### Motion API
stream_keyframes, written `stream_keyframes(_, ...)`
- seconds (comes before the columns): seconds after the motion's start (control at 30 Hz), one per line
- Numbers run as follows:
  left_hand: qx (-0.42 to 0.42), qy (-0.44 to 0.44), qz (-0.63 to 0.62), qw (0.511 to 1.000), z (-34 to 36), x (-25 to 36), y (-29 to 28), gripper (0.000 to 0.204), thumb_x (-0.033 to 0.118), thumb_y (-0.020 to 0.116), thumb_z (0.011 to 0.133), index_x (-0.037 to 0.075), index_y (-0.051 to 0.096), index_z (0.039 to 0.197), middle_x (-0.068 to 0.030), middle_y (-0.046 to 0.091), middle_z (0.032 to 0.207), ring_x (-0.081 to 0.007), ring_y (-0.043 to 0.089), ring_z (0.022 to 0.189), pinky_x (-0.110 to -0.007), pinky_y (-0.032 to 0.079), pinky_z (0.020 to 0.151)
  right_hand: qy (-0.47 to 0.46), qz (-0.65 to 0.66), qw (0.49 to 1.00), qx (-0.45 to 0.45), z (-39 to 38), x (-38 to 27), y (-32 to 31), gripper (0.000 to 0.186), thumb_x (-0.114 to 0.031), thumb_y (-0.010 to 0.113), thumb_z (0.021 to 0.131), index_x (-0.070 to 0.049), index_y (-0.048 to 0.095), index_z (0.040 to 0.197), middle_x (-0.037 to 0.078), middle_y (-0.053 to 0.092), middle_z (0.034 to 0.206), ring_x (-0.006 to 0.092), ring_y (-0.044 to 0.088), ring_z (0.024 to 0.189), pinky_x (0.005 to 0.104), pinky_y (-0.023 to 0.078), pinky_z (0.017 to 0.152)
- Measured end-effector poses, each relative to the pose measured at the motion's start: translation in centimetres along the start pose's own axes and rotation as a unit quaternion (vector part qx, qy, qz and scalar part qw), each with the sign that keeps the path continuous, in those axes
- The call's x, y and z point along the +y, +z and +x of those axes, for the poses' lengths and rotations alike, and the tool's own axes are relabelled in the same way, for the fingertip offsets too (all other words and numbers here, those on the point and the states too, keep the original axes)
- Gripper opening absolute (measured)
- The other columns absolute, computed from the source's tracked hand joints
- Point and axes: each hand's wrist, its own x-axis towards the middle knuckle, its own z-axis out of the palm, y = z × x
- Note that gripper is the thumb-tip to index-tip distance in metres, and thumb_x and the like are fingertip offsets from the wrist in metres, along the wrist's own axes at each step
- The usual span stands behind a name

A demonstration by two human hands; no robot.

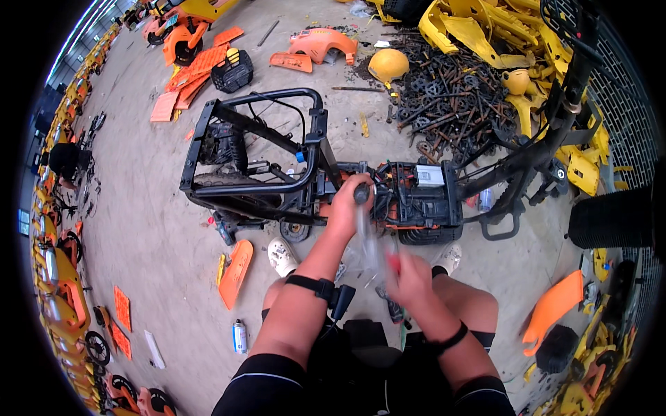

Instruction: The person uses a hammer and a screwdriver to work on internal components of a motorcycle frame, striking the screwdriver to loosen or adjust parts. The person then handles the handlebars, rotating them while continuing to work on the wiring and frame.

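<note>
Before me stands the stripped black frame (260,187) of a scooter, its inner parts exposed. My left hand (349,204) is closed round a dark, round-ended piece (361,193) just over the middle of the frame. From there a pale, see-through streak runs down toward my right hand; motion smears it and I cannot tell its kind. Nearer to me, my right hand (411,281) is closed on a red-handled tool (394,263), also blurred. Right of my left hand sits a black battery-bay-like housing (428,197) with a pale label.
Dark metal parts (451,97) are heaped at the far right beside yellow panels (479,35). Orange panels (236,274) lie left and right. A spray can (239,336) stands at the near left. A power drill (224,229) lies by the frame. My white shoes (282,255) flank the work.
</note>
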Motion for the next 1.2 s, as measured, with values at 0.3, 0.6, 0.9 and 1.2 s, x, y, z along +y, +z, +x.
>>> stream_keyframes(0.3, 0.022, -0.033, -0.012, 0.999, -0.4, 0.0, -1.1, 0.018, -0.003, 0.067, 0.092, 0.003, 0.061, 0.108, -0.0129, 0.068, 0.111, -0.0253, 0.065, 0.114, -0.035, 0.049, 0.099, 0.131, -0.033, 0.987, 0.085, -0.6, 0.9, -3.7, 0.03, -0.032, 0.06, 0.1, -0.004, 0.058, 0.093, 0.02, 0.063, 0.07, 0.0425, 0.064, 0.064, 0.0487, 0.047, 0.056)
stream_keyframes(0.6, 0.004, -0.032, -0.036, 0.999, -0.1, 0.2, -1.1, 0.017, -0.004, 0.065, 0.091, 0.002, 0.061, 0.107, -0.0133, 0.069, 0.111, -0.0262, 0.065, 0.117, -0.036, 0.048, 0.101, 0.361, 0.338, 0.865, 0.08, 1.5, 4.7, -4.1, 0.047, -0.044, 0.05, 0.106, -0.005, 0.053, 0.08, -0.004, 0.044, 0.062, 0.0064, 0.039, 0.054, 0.0257, 0.032, 0.05)
stream_keyframes(0.9, -0.018, -0.022, -0.011, 1.0, 0.5, 1.1, -0.7, 0.016, -0.007, 0.062, 0.093, 0.001, 0.059, 0.107, -0.0122, 0.067, 0.111, -0.0252, 0.062, 0.121, -0.037, 0.046, 0.104, 0.363, 0.389, 0.845, 0.055, 1.9, 4.8, -4.8, 0.047, -0.048, 0.049, 0.105, -0.007, 0.053, 0.083, -0.004, 0.044, 0.062, 0.0051, 0.04, 0.051, 0.023, 0.033, 0.047)
stream_keyframes(1.2, -0.014, -0.028, -0.003, 1.0, 0.8, 0.7, 0.2, 0.018, -0.005, 0.066, 0.091, 0.002, 0.06, 0.107, -0.0118, 0.069, 0.108, -0.0256, 0.065, 0.115, -0.037, 0.048, 0.101, 0.369, 0.392, 0.842, 0.035, 1.7, 5.1, -5.4, 0.049, -0.047, 0.051, 0.105, -0.004, 0.056, 0.083, -0.002, 0.048, 0.066, 0.0061, 0.044, 0.058, 0.0246, 0.037, 0.053)
